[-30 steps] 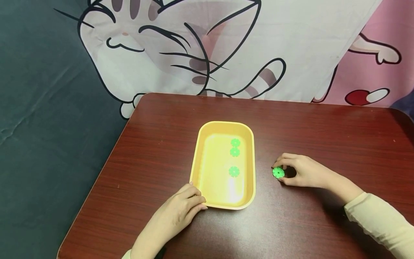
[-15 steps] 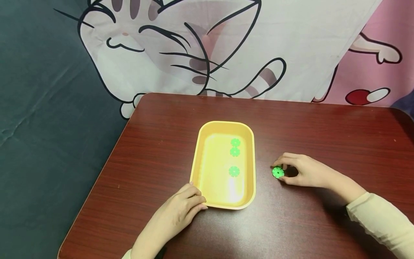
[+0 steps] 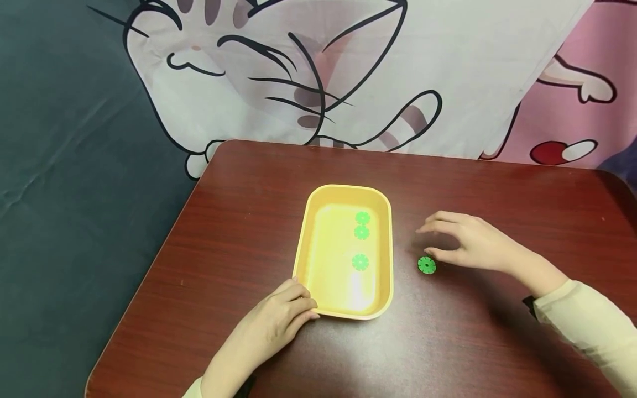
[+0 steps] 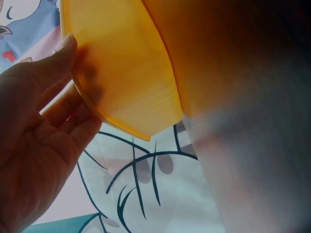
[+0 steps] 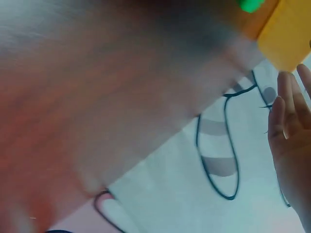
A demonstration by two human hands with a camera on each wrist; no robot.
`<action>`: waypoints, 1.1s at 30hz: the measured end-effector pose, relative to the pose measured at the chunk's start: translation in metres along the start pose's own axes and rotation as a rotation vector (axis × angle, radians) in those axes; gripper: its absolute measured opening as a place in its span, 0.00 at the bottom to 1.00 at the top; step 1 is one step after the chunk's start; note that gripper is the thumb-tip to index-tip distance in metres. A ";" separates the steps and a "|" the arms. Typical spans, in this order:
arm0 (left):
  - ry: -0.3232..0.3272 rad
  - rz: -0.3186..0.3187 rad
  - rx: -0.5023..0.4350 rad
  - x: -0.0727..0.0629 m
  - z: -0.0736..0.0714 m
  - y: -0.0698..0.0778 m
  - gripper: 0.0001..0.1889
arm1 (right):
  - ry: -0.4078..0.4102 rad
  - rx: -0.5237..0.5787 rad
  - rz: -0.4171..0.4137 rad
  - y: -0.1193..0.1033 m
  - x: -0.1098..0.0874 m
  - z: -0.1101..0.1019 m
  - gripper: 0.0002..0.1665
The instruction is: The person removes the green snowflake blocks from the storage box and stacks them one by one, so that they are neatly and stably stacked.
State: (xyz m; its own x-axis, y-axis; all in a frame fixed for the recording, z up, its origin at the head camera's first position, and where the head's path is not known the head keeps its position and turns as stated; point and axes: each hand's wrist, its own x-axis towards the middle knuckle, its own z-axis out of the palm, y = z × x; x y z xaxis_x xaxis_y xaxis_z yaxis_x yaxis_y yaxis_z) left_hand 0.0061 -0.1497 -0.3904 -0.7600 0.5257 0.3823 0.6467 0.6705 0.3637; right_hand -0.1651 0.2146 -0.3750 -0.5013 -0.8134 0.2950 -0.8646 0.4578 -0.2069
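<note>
My left hand (image 3: 271,323) grips the near left corner of a yellow plastic tray (image 3: 328,249). In the left wrist view its thumb and fingers close about the edge of the tray (image 4: 131,63). Three green notched discs lie inside, along the right: a far disc (image 3: 363,218), a second disc (image 3: 361,232) touching it, and a nearer disc (image 3: 360,262). Right of the tray, another green notched disc (image 3: 426,265) with a centre hole lies flat on the table. Just beyond it hovers my right hand (image 3: 468,240), fingers apart and holding nothing.
The dark red-brown wooden table (image 3: 239,232) has its left edge running diagonally. Behind it hangs a white cloth (image 3: 473,83) printed with a cartoon cat, with a pink part at right. Dark green fabric (image 3: 64,221) fills the left side.
My right hand has let go of the green disc and lifted away from it, toward the far side. The disc stays on the table. My left hand and the tray keep their places.
</note>
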 end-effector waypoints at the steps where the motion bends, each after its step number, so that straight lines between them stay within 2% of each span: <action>1: -0.003 -0.002 0.002 0.000 0.000 0.000 0.05 | 0.014 0.006 -0.014 -0.001 0.005 -0.001 0.23; 7: -0.014 -0.018 0.013 0.000 0.001 -0.002 0.04 | 0.078 0.075 -0.089 -0.012 0.039 0.003 0.23; 12: -0.016 -0.023 0.004 -0.001 0.001 -0.001 0.03 | 0.039 0.126 -0.129 -0.024 0.063 0.014 0.24; 15: -0.014 -0.019 0.011 -0.002 0.001 -0.001 0.03 | -0.031 0.136 -0.119 -0.029 0.073 0.023 0.25; 20: -0.013 -0.010 0.027 -0.003 0.001 0.001 0.03 | -0.194 0.180 -0.108 -0.038 0.085 0.032 0.26; 28: -0.003 -0.006 0.036 -0.002 0.000 0.000 0.04 | -0.472 0.173 -0.198 -0.044 0.112 0.041 0.28; 33: 0.008 0.003 0.039 0.000 -0.001 0.001 0.04 | -0.593 0.174 -0.168 -0.046 0.124 0.046 0.27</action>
State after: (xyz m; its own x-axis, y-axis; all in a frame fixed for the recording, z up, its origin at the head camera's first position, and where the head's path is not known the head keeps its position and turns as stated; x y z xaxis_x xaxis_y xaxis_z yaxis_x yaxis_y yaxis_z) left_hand 0.0068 -0.1499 -0.3898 -0.7571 0.5238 0.3904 0.6461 0.6886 0.3292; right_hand -0.1860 0.0762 -0.3720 -0.2125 -0.9522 -0.2193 -0.8870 0.2822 -0.3656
